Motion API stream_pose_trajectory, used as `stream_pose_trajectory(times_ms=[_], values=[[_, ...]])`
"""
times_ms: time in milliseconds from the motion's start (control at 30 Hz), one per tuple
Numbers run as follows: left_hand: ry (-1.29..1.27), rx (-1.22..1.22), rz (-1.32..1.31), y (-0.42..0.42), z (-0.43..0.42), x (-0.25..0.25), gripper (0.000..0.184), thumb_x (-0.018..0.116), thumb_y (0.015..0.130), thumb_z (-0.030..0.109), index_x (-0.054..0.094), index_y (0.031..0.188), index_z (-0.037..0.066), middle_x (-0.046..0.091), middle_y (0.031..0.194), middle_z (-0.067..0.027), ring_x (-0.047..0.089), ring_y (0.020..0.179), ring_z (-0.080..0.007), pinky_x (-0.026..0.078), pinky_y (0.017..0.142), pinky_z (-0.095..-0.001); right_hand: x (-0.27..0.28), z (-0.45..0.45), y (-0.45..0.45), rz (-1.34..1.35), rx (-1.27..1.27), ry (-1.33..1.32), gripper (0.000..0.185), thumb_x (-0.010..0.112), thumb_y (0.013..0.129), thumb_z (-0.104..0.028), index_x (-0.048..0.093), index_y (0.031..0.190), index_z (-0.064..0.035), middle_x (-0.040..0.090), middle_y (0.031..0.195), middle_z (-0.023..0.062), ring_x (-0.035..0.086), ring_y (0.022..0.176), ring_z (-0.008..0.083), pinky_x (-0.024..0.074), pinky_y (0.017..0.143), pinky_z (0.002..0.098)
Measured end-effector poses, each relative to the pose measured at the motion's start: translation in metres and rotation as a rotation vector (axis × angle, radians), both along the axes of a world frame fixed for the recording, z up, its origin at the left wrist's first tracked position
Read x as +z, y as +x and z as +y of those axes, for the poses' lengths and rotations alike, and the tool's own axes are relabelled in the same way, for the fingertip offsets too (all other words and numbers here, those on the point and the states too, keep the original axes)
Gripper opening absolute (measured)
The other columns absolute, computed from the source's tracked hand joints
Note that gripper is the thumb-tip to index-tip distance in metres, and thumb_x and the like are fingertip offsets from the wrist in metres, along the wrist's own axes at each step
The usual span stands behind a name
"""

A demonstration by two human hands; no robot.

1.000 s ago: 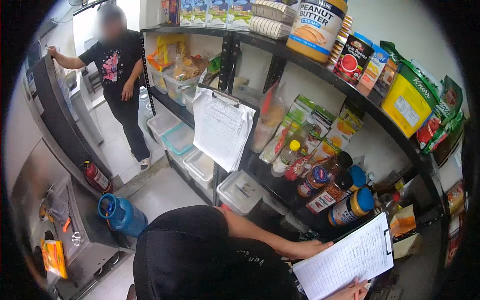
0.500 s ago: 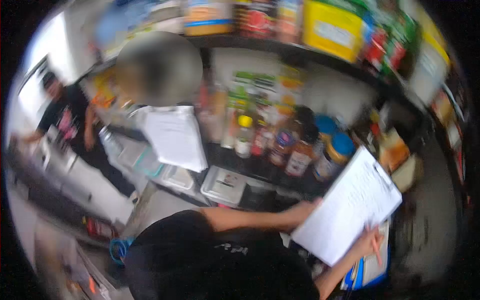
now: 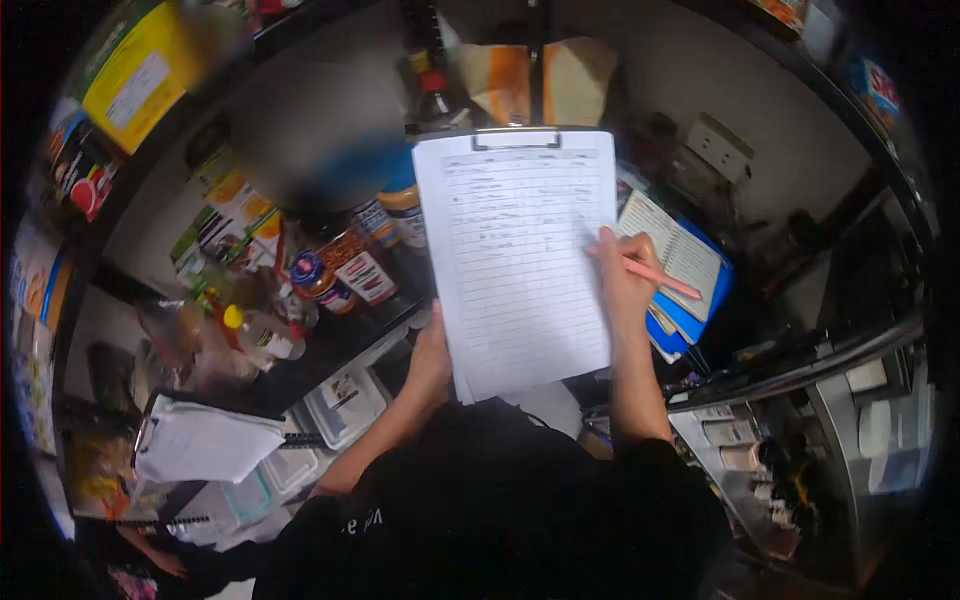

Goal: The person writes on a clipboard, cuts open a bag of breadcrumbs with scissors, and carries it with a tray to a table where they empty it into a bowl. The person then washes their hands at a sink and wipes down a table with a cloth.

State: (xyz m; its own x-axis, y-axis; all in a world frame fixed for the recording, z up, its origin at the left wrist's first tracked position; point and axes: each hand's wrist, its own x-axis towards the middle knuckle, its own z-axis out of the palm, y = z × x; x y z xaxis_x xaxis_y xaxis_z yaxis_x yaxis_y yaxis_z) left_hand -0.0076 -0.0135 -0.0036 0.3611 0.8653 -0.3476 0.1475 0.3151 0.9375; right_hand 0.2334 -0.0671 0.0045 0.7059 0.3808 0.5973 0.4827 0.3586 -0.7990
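Note:
A clipboard with a lined, handwritten sheet (image 3: 520, 290) fills the middle of the view, its metal clip at the top. My left hand (image 3: 432, 350) grips its lower left edge, the fingers hidden under the board. At the right edge of the sheet, my right hand (image 3: 630, 265) is closed around a pink pen (image 3: 668, 280), its writing end blurred over the paper. Just right of that hand lies an open spiral notebook (image 3: 680, 250) on a blue folder (image 3: 715, 290).
Jars (image 3: 320, 280), a yellow-capped bottle (image 3: 265, 335) and boxes line the shelf at left. A second clipboard (image 3: 205, 440) hangs lower left. Another person's hand (image 3: 160, 555) shows at the bottom left. A rack with containers (image 3: 740, 455) stands lower right.
The view has swung right, so the shelf goods and other person now sit further left. The clipboard is now upright mid-view, and the notebook on the blue folder is fully in sight.

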Motion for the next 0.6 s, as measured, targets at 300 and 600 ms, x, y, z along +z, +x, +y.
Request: stream_pose_trajectory(times_ms=[300, 600], values=[[-0.129, -0.008, -0.235, 0.001, 0.001, 0.0, 0.071, 0.026, 0.099, 0.054, 0.043, 0.131, -0.007, 0.054, 0.127, -0.0193, 0.056, 0.113, -0.0274, 0.047, 0.094, -0.0379, 0.011, -0.002, -0.001, 0.022, 0.028, -0.03, 0.031, 0.068, 0.086, -0.009, 0.047, 0.065, -0.0054, 0.056, 0.059, 0.0038, 0.062, 0.061, 0.01, 0.0439, 0.051, 0.0216], [-0.107, -0.014, -0.281, -0.003, 0.005, -0.002, 0.071, 0.036, 0.096, 0.056, 0.041, 0.133, -0.004, 0.051, 0.129, -0.0201, 0.055, 0.114, -0.0287, 0.047, 0.092, -0.0395, -0.006, 0.003, 0.002, 0.037, 0.06, -0.055, 0.028, 0.067, 0.086, -0.009, 0.048, 0.066, -0.0051, 0.058, 0.062, 0.0042, 0.062, 0.062, 0.0102, 0.0447, 0.054, 0.0218]])
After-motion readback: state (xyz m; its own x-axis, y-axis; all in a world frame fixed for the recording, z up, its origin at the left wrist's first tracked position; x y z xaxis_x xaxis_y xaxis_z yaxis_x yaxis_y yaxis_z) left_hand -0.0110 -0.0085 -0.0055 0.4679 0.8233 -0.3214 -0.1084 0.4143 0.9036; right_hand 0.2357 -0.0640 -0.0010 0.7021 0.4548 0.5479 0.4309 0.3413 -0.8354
